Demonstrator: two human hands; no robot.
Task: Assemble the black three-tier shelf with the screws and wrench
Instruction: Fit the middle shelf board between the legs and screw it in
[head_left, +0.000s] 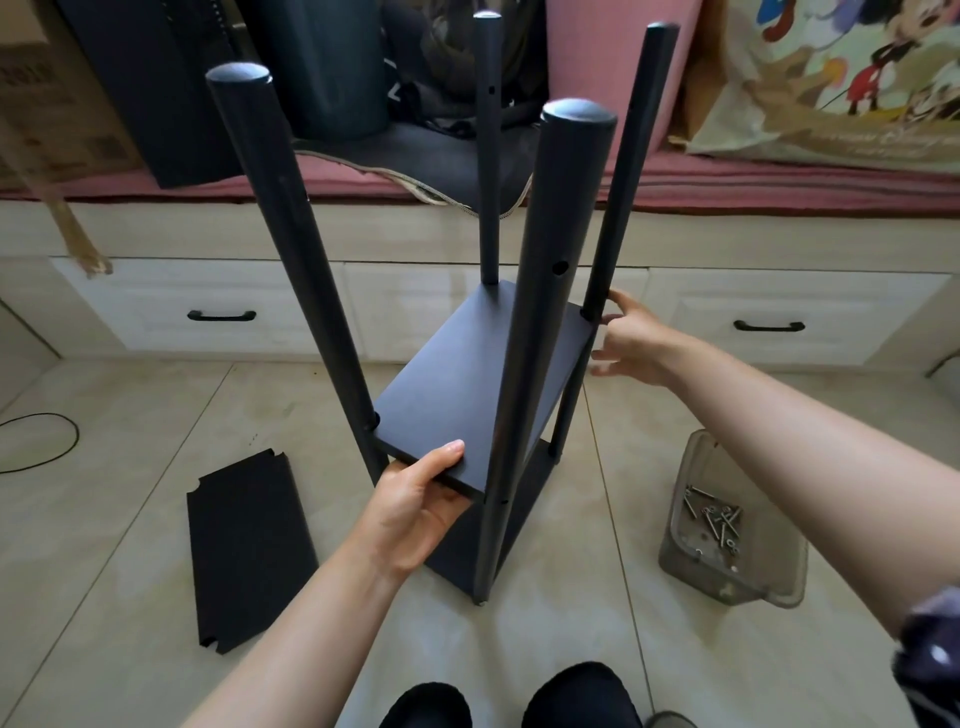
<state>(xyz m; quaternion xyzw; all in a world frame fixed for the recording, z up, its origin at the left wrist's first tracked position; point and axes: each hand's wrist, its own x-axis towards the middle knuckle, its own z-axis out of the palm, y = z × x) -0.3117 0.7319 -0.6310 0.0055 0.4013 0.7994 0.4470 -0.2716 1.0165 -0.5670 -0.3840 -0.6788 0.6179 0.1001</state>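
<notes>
The black shelf frame stands on the tiled floor with several round posts (543, 291) rising toward me. A bottom board (524, 493) sits low between them. A middle board (467, 384) lies tilted among the posts. My left hand (415, 504) grips its near edge, thumb on top and fingers under. My right hand (631, 338) reaches to the board's far right corner by the right post (623, 182), fingers spread and touching there. A third black board (244, 545) lies flat on the floor to the left. No wrench is in sight.
A clear plastic tub (727, 566) with several screws (714, 517) sits on the floor at right. White drawers (223, 306) run under a pink-cushioned bench (779, 187) behind the shelf. A black cable (47, 441) loops at far left. My black shoes (519, 699) are at the bottom.
</notes>
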